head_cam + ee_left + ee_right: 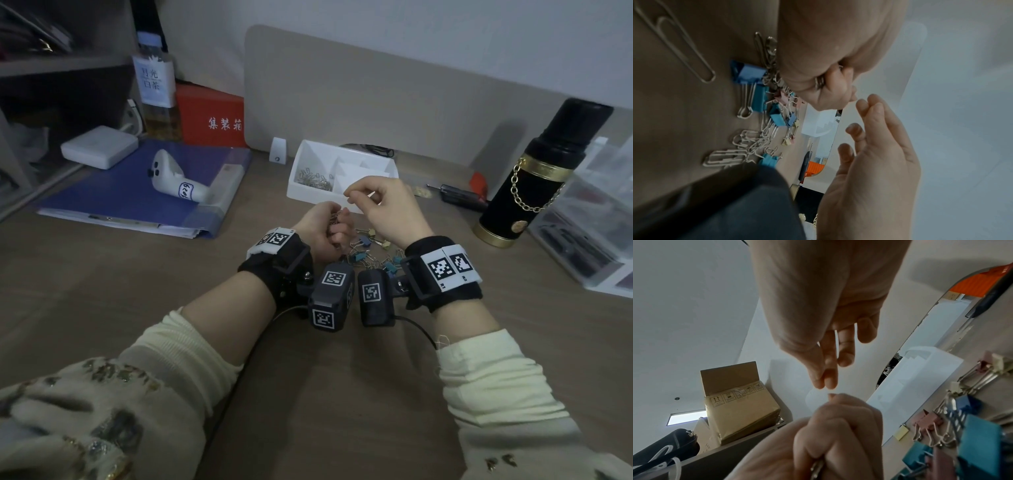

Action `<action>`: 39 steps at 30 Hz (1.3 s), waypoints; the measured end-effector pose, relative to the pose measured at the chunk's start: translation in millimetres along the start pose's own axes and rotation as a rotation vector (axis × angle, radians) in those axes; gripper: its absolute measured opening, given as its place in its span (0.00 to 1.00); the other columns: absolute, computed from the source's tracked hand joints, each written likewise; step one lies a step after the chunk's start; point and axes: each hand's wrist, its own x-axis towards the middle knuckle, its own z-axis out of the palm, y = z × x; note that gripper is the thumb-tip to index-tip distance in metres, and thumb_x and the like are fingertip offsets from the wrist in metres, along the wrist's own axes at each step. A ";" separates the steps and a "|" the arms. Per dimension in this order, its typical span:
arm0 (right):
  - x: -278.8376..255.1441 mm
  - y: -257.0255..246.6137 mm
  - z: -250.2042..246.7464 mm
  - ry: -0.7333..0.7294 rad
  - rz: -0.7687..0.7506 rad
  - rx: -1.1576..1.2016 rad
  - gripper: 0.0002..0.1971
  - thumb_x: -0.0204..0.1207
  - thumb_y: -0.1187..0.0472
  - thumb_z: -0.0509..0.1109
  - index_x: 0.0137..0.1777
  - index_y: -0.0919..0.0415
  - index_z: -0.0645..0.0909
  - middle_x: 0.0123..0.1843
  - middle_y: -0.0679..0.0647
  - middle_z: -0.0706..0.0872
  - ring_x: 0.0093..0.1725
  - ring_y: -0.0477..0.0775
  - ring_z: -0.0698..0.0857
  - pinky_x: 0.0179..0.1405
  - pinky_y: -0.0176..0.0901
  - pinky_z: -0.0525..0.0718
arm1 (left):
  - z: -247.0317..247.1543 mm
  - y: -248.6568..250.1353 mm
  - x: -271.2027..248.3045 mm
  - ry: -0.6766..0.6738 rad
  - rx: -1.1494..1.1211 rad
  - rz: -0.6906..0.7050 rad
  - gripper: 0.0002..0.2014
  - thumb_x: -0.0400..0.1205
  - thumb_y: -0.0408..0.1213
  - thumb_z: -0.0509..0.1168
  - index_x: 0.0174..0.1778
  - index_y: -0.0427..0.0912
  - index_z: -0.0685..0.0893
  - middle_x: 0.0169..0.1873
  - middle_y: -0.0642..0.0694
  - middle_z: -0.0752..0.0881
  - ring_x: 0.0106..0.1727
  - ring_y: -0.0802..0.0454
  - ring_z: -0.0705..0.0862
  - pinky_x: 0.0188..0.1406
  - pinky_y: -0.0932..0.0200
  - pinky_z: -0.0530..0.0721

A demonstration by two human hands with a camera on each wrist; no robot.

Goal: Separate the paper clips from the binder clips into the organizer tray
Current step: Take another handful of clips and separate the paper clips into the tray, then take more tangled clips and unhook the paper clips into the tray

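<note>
My left hand [329, 229] is curled round a bunch of silver paper clips [334, 219], and their ends poke out of the fist [819, 82] [817, 467]. My right hand [376, 202] hovers just above it in front of the white organizer tray [301, 192]. Its thumb and forefinger tips [824, 382] touch, and no clip shows between them. The tray's left compartment holds several paper clips [315, 178]. On the desk under both hands lies a mixed pile of coloured binder clips [752, 74] [972, 426] and loose paper clips [748, 141].
A black and gold flask [534, 171] stands to the right, with clear plastic boxes [599, 222] beyond it. A dark screwdriver [462, 197] lies beside the tray. To the left, a blue folder [102, 202] carries a white controller [174, 181] and a white box [99, 145].
</note>
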 end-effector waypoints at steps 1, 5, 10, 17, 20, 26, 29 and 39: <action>0.9 1.2 -0.4 0.004 0.005 -0.002 0.07 0.78 0.60 0.67 0.43 0.50 0.87 0.44 0.47 0.89 0.33 0.40 0.80 0.33 0.28 0.76 | 0.8 0.2 -0.8 0.005 0.014 0.006 0.18 0.85 0.36 0.48 0.27 0.46 0.65 0.12 0.54 0.64 0.07 0.59 0.57 0.04 0.69 0.50; 4.7 6.9 -1.1 0.008 0.023 0.018 0.07 0.78 0.58 0.67 0.43 0.49 0.86 0.44 0.45 0.89 0.38 0.44 0.82 0.35 0.32 0.75 | 2.4 6.3 0.0 -0.001 0.008 0.042 0.22 0.86 0.39 0.49 0.23 0.48 0.64 0.10 0.55 0.59 0.07 0.59 0.56 0.05 0.70 0.48; 19.2 7.0 -5.9 -0.064 0.051 -0.038 0.06 0.79 0.58 0.67 0.47 0.50 0.86 0.41 0.40 0.85 0.34 0.35 0.77 0.34 0.29 0.71 | 9.8 39.9 4.2 0.025 0.009 0.127 0.26 0.88 0.48 0.48 0.21 0.48 0.62 0.09 0.54 0.60 0.07 0.59 0.56 0.06 0.71 0.48; 76.4 5.8 -9.5 -0.218 0.077 -0.121 0.07 0.79 0.59 0.66 0.51 0.55 0.85 0.47 0.48 0.86 0.44 0.45 0.81 0.41 0.32 0.77 | 19.4 102.5 31.2 0.190 0.001 0.294 0.24 0.86 0.48 0.48 0.21 0.47 0.64 0.11 0.53 0.61 0.09 0.57 0.55 0.10 0.74 0.49; 95.2 9.9 -1.2 -0.305 0.124 -0.149 0.09 0.80 0.57 0.66 0.54 0.57 0.84 0.52 0.52 0.87 0.47 0.48 0.83 0.52 0.39 0.80 | 21.0 118.0 46.5 0.235 0.028 0.329 0.20 0.83 0.43 0.46 0.23 0.47 0.65 0.11 0.53 0.62 0.09 0.56 0.55 0.10 0.74 0.50; 123.4 -5.9 27.2 -0.583 0.300 -0.098 0.25 0.87 0.49 0.47 0.70 0.66 0.74 0.66 0.59 0.82 0.62 0.59 0.83 0.62 0.52 0.83 | 24.0 138.0 69.3 0.344 0.069 0.449 0.16 0.82 0.36 0.45 0.27 0.45 0.65 0.10 0.51 0.64 0.08 0.55 0.59 0.13 0.75 0.55; 132.2 -8.0 40.3 -0.593 0.357 -0.087 0.33 0.85 0.40 0.40 0.73 0.64 0.72 0.68 0.62 0.80 0.64 0.62 0.81 0.67 0.57 0.80 | 22.4 139.3 73.8 0.399 0.141 0.475 0.17 0.84 0.34 0.48 0.27 0.42 0.66 0.13 0.45 0.70 0.18 0.53 0.68 0.16 0.70 0.65; 137.3 -0.6 49.5 -0.531 0.391 -0.079 0.27 0.88 0.50 0.36 0.79 0.63 0.62 0.66 0.64 0.79 0.65 0.59 0.78 0.67 0.46 0.70 | 18.3 137.6 90.1 0.348 0.210 0.262 0.16 0.85 0.46 0.55 0.37 0.41 0.79 0.36 0.45 0.78 0.34 0.51 0.78 0.29 0.58 0.76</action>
